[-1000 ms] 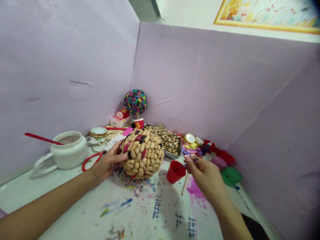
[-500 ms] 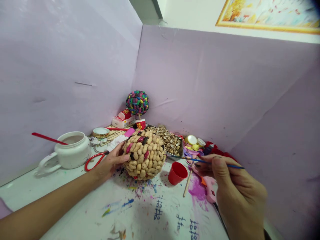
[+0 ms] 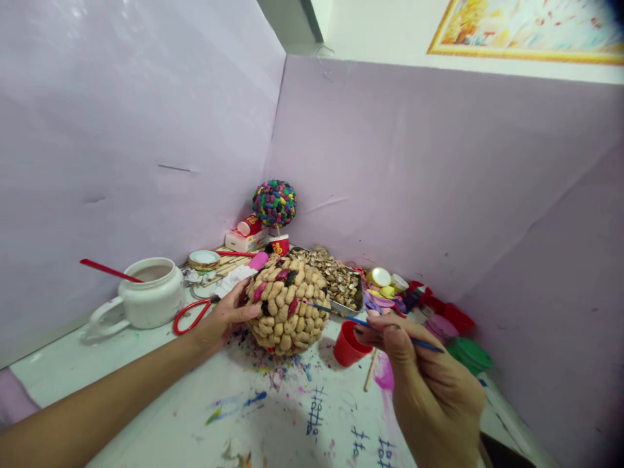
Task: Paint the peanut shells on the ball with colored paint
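A ball covered in peanut shells (image 3: 287, 304), a few of them painted pink and black, rests on the paint-stained white table (image 3: 146, 403). My left hand (image 3: 224, 316) presses against its left side, fingers curled on the shells. My right hand (image 3: 424, 383) pinches a thin blue paintbrush (image 3: 363, 322) whose tip touches the ball's right side. A small red cup (image 3: 350, 344) stands just right of the ball, below the brush.
A white pot (image 3: 146, 299) with a red stick stands at left, red scissors (image 3: 192, 313) beside it. Behind the ball are a tray of loose shells (image 3: 341, 283), a multicoloured shell ball on a stick (image 3: 274, 203), and paint lids (image 3: 458, 338). Purple walls enclose the corner.
My right hand has left the red cup, lifted the brush and swung its tip left onto the ball. The left hand stays on the ball.
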The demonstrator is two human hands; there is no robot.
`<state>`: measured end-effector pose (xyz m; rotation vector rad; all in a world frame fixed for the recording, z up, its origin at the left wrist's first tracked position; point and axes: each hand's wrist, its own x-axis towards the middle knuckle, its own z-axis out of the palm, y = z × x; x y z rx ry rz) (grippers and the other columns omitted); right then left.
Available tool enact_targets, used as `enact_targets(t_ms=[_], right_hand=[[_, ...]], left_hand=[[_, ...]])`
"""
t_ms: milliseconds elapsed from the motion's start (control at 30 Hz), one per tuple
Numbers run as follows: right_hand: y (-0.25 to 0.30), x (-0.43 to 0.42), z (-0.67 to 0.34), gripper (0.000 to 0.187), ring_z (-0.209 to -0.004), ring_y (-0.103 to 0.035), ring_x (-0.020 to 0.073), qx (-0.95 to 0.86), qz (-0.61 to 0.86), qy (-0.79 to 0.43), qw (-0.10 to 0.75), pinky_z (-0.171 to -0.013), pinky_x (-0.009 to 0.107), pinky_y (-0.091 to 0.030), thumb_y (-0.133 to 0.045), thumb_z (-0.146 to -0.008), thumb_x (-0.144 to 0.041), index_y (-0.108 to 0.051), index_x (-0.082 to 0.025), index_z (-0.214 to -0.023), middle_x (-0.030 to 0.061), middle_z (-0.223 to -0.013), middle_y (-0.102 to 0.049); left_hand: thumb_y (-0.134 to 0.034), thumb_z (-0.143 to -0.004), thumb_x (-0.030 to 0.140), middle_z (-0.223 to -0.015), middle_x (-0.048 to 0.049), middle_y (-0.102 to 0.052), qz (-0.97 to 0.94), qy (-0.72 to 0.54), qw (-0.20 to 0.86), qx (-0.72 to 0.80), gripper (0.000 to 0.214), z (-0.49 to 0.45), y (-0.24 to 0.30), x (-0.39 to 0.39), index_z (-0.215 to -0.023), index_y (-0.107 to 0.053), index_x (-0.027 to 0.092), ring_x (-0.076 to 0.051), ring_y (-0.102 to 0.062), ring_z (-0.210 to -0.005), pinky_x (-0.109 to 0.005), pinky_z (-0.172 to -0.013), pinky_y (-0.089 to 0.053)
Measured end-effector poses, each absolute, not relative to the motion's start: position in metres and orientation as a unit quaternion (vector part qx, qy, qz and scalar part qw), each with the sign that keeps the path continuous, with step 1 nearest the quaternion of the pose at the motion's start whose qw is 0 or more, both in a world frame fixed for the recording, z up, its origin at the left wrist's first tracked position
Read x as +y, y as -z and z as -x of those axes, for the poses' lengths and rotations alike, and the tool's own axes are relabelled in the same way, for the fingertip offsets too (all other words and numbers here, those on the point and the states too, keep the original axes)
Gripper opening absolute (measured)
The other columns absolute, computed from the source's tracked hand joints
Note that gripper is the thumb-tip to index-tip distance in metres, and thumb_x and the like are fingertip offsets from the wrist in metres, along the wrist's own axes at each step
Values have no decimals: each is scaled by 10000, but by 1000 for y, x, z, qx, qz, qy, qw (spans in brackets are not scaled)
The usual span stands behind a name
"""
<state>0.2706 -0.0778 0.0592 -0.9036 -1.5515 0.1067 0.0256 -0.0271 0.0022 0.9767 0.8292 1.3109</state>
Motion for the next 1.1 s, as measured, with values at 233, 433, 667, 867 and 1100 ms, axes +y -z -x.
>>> enact_targets(t_ms=[233,433,667,867,1100], right_hand=[[-60,-78,-270,146,-632,-740,128,-698,393,-21,599,-557,170,-592,-583,-906,-219,-726,-239,-881,-15,-747,-775],[-63,-79,-271,149,-599,-724,110,-705,391,-13,592,-528,140,-565,-582,-901,-200,-714,-236,-840,-29,-711,-763],[-63,-79,-271,179,-629,-736,135,-719,387,-6,577,-539,166,-571,-568,-913,-217,-717,-229,-814,-14,-693,-757],[-63,-78,-270,168,-623,-739,134,-727,383,-10,570,-527,161,-569,-568,-911,-211,-713,-227,-828,-14,-710,-768],[-60,-77,-270,163,-627,-732,122,-697,394,-6,599,-555,160,-573,-574,-905,-202,-718,-239,-838,-26,-720,-770]], left_hand=[[-820,-604,312,-1390,-90,-616,-423,-564,610,360,712,-25,-2,-26,-1263,-558,255,-375,-482,-1331,-462,-1083,-418],[-815,-612,321,-1398,-105,-608,-431,-562,608,359,730,-25,-1,-26,-1284,-541,240,-374,-489,-1325,-455,-1071,-431],[-800,-622,351,-1427,-96,-584,-444,-558,592,375,741,-23,2,-25,-1315,-550,264,-381,-484,-1328,-473,-1066,-432],[-811,-611,328,-1422,-90,-589,-433,-562,597,375,742,-22,2,-24,-1303,-551,267,-376,-473,-1338,-462,-1092,-406],[-804,-628,301,-1413,-94,-595,-430,-561,613,352,703,-24,0,-25,-1278,-542,243,-367,-488,-1327,-446,-1066,-437]])
